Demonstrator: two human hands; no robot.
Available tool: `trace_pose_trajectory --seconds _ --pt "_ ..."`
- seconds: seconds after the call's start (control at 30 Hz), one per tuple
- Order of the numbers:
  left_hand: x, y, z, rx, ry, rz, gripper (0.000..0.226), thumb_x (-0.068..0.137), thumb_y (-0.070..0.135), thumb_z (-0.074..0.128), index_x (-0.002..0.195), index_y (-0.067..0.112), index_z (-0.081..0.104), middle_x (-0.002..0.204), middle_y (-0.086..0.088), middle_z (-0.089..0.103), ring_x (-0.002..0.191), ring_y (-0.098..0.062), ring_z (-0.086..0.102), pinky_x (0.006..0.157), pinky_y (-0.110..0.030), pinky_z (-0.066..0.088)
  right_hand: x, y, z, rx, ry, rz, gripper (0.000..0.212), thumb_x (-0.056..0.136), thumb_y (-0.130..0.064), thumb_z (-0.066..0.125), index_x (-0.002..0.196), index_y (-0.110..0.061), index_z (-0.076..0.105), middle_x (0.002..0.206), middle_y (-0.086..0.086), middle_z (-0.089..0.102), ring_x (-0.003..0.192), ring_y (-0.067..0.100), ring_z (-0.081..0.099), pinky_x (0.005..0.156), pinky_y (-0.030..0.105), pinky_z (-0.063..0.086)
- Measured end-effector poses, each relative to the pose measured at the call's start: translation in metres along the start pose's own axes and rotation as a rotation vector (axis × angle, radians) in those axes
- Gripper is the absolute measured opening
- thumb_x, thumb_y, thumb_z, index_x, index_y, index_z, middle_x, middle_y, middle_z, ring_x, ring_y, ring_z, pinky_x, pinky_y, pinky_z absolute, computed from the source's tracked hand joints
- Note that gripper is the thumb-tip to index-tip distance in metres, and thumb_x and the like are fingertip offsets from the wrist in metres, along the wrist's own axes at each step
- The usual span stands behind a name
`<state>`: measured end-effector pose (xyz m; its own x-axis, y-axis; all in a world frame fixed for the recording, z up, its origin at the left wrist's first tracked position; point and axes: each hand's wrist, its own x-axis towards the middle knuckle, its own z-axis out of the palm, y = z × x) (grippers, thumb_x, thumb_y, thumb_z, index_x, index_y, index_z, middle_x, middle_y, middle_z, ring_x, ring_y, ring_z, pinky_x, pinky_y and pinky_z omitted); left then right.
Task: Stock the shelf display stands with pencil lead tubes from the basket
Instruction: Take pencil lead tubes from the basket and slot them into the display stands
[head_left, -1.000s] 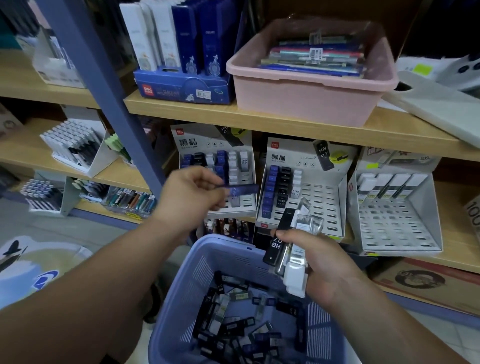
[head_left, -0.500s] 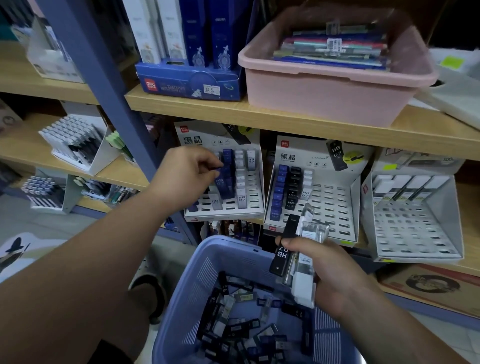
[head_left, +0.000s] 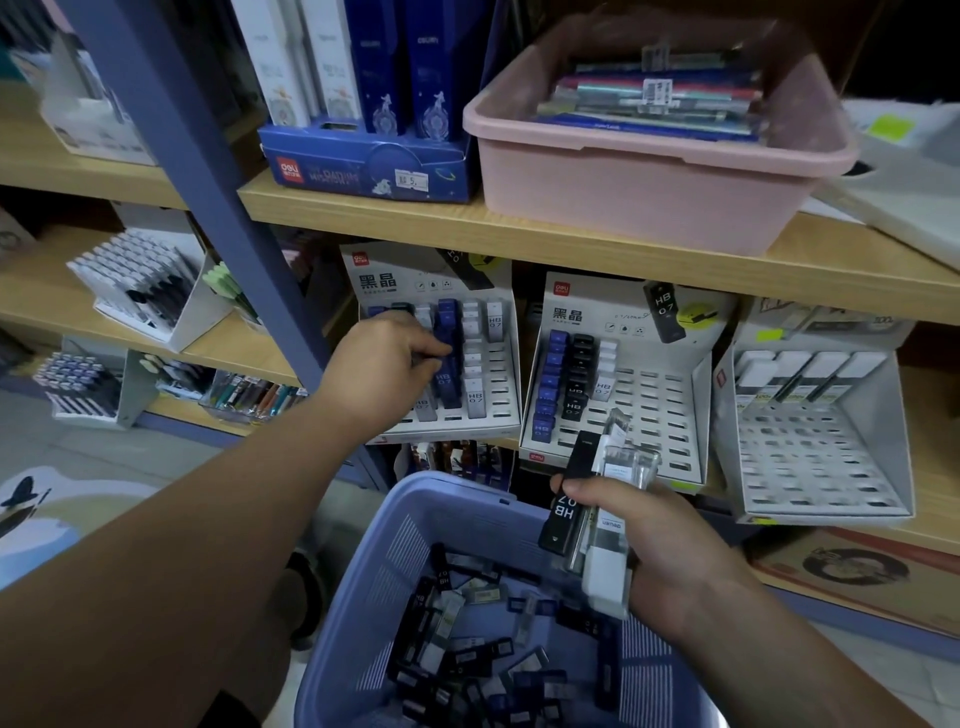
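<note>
There are two hands, three white stands and one basket. The left stand (head_left: 501, 415) has rows of blue, grey and white tubes. The middle stand (head_left: 662, 415) has three short rows: blue, black and white. The right stand (head_left: 810, 462) has four white boxes along its top.

The left hand (head_left: 382, 374) reaches into the left stand, and its fingers (head_left: 431, 358) pinch a blue tube (head_left: 449, 327) in the blue row. The right hand (head_left: 660, 540) is above the basket (head_left: 415, 545). Its fingers wrap round a bunch of tubes (head_left: 615, 470): one black tube (head_left: 566, 499) marked HB 07, plus clear and white ones I cannot count.

The tubes are small, flat and long. The basket is light purple, and many loose tubes (head_left: 467, 649) lie heaped inside.

The stands sit on a wooden shelf (head_left: 935, 457) by a blue post (head_left: 208, 182). The upper shelf (head_left: 519, 234) carries a pink tub (head_left: 639, 192) and a blue box (head_left: 363, 171). The floor (head_left: 130, 457) has pale tiles.
</note>
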<state>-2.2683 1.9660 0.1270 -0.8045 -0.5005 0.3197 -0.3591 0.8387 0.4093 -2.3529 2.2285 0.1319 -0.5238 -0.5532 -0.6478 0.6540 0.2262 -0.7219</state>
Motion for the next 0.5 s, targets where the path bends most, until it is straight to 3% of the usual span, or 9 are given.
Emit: trace_pose_trajectory --seconds 0.07,0.13,0.27,0.37,0.43,0.5 --pt "-0.003 -0.001 0.005 0.042 -0.024 0.052 0.017 0.085 0.006 0.075 0.1 0.011 0.08 0.099 -0.006 0.066 0.091 -0.024 0.065 0.082 -0.039 0.055 0.001 0.001 0.001 0.005 0.022 0.0 0.054 0.053 -0.017 0.093 0.102 -0.009 0.072 0.099 0.018 0.076 0.096 0.04 0.069 0.09 0.058 0.056" --pt "-0.006 0.0 0.01 0.065 -0.025 0.07 0.017 0.085 0.005 0.075 0.1 0.01 0.08 0.099 -0.007 0.064 0.091 -0.025 0.064 0.08 -0.041 0.056 0.0 -0.001 0.002 0.01 0.02 0.0 0.063 0.044 -0.021 0.09 0.103 -0.008 0.073 0.1 0.019 0.075 0.092 0.038 0.069 0.079 0.05 0.058" --pt "-0.006 0.013 0.003 0.043 0.097 0.024 0.017 0.087 0.015 0.073 0.104 0.014 0.078 0.094 -0.003 0.062 0.083 -0.021 0.062 0.077 -0.034 0.053 -0.002 -0.006 0.0 0.044 -0.018 -0.009 0.051 0.054 -0.016 0.087 0.102 -0.009 0.072 0.086 0.018 0.075 0.074 0.034 0.069 0.065 0.044 0.059" --pt "-0.016 0.042 -0.014 -0.089 0.161 -0.062 0.01 0.091 0.022 0.07 0.084 0.016 0.075 0.075 0.004 0.064 0.067 -0.008 0.057 0.065 -0.025 0.049 -0.002 -0.009 0.002 0.098 -0.023 -0.019 0.032 0.071 -0.01 0.083 0.1 -0.01 0.071 0.077 0.016 0.072 0.06 0.03 0.066 0.055 0.037 0.055" --pt "-0.032 0.065 -0.021 -0.278 0.038 -0.199 0.022 0.091 0.031 0.07 0.074 0.018 0.071 0.064 0.003 0.064 0.057 -0.007 0.056 0.056 -0.017 0.044 -0.002 -0.01 0.006 0.134 -0.021 -0.029 0.034 0.074 -0.01 0.082 0.107 -0.008 0.071 0.085 0.019 0.073 0.06 0.031 0.068 0.052 0.037 0.056" --pt "-0.051 0.084 -0.022 -0.54 -0.198 -0.392 0.025 0.089 0.038 0.071 0.075 0.017 0.072 0.069 -0.003 0.069 0.055 -0.011 0.059 0.054 -0.022 0.047 -0.001 -0.01 0.01 0.166 0.001 -0.054 0.038 0.075 -0.01 0.082 0.11 -0.008 0.07 0.091 0.02 0.075 0.063 0.031 0.07 0.053 0.038 0.057"
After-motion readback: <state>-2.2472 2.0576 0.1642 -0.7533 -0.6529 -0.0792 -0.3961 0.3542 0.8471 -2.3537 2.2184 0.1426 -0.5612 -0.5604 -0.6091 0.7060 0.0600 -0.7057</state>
